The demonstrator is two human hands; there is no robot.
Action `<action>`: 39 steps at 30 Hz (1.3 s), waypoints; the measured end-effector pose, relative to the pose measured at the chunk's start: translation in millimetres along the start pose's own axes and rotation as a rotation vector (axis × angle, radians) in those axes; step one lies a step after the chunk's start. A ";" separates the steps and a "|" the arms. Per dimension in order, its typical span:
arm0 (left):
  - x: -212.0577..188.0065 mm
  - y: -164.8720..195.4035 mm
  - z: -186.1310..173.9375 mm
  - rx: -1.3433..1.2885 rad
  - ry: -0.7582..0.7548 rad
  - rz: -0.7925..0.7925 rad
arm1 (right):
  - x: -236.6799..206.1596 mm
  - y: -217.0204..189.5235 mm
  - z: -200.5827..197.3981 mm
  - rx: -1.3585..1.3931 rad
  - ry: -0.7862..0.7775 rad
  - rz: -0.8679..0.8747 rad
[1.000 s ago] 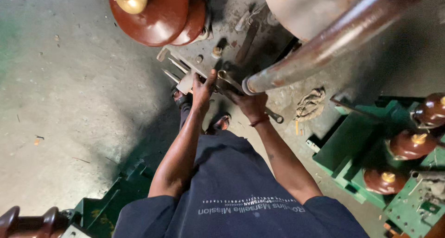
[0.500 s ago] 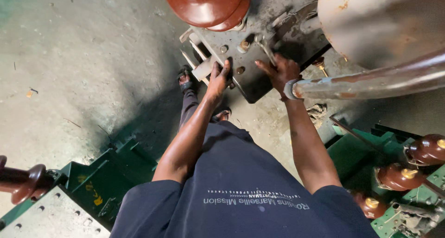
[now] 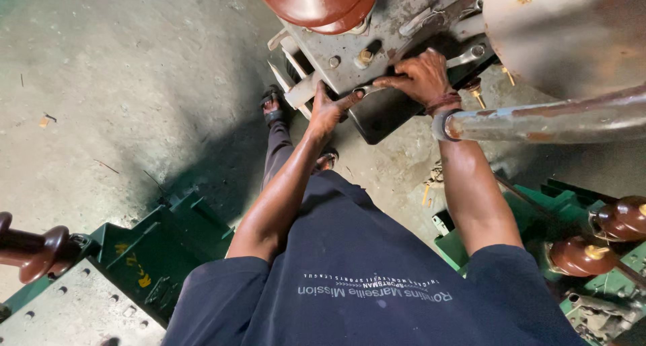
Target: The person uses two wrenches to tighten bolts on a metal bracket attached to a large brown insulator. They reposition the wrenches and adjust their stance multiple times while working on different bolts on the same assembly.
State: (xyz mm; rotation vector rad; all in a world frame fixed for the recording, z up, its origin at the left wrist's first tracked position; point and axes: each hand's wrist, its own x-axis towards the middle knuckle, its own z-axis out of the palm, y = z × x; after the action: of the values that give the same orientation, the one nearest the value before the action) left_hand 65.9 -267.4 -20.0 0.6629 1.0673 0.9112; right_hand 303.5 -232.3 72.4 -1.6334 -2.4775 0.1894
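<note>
Grey steel wrench (image 3: 404,79) lies across the grey bolted metal cover plate (image 3: 377,46) at 12 o'clock, right hand (image 3: 420,77) closed around its shaft; left hand (image 3: 328,109), fingers loosely spread, touches its lower end, below the brown glazed ceramic insulator (image 3: 316,3)

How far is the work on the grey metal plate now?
Done: cannot tell. In hand: the right hand holds a silver metal spanner on the grey metal cover plate; the left hand braces against its edge. Left: a brass-coloured bolt sits in the plate.
</note>
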 end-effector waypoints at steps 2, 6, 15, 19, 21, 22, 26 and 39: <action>-0.6 5.4 1.2 0.004 0.010 -0.109 | -1.5 -1.6 2.1 0.017 0.039 -0.021; -1.7 10.5 8.5 -0.105 -0.044 0.183 | -20.4 -25.0 0.8 0.052 0.195 0.101; 1.2 21.1 9.3 -0.033 -0.015 0.133 | -15.4 3.7 -19.2 -0.003 -0.331 0.350; -5.1 28.3 19.1 0.030 0.057 -0.040 | -22.3 -9.3 -19.4 -0.494 0.386 0.099; -10.7 28.2 24.6 -0.069 0.023 0.099 | -42.5 -35.9 -8.3 -0.237 0.259 0.217; -14.8 28.9 27.2 -0.112 0.012 0.156 | -54.1 -55.8 -3.4 -0.095 0.188 0.282; -10.6 29.2 25.9 -0.183 0.002 0.159 | -93.2 -121.6 11.9 0.019 0.348 0.715; 0.5 15.3 4.9 0.083 0.014 0.003 | 12.3 11.7 -26.4 -0.053 -0.279 0.165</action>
State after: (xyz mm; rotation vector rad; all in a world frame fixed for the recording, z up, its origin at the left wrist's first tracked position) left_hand 66.0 -259.7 -5.9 0.7274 1.1214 0.8788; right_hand 314.8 -216.0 96.8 -1.9547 -2.5597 0.4022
